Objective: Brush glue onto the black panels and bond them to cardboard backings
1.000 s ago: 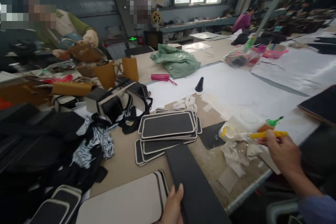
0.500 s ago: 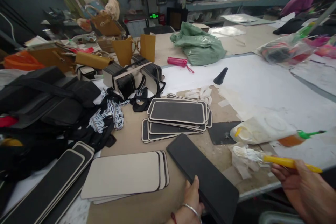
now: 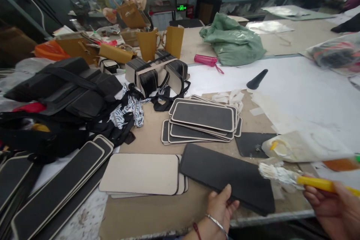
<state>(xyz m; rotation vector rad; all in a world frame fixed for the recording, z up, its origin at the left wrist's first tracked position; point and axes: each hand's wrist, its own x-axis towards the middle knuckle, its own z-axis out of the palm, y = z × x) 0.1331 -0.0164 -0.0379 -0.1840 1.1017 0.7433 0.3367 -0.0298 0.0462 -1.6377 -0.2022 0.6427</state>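
My left hand [image 3: 221,206], with a silver bangle at the wrist, grips the lower edge of a black rectangular panel [image 3: 227,176], thumb on top. The panel lies tilted near the table's front edge. In my right hand [image 3: 332,202] is a brush [image 3: 317,182] with a yellow handle; its white-coated bristles are beside the panel's right end. Left of the panel sits a stack of beige panels [image 3: 140,174]. Behind it are stacked black panels with pale borders [image 3: 202,116].
A white container [image 3: 303,144] lies on its side at the right, near a dark sheet [image 3: 253,144]. Black bags [image 3: 64,86] and long black strips [image 3: 60,183] fill the left. Farther back are a green plastic bag [image 3: 233,43] and a person holding a brown handbag [image 3: 132,13].
The black panel has turned to lie more crosswise, with my left hand still on it. The brush is closer to its right end. The whole view has shifted.
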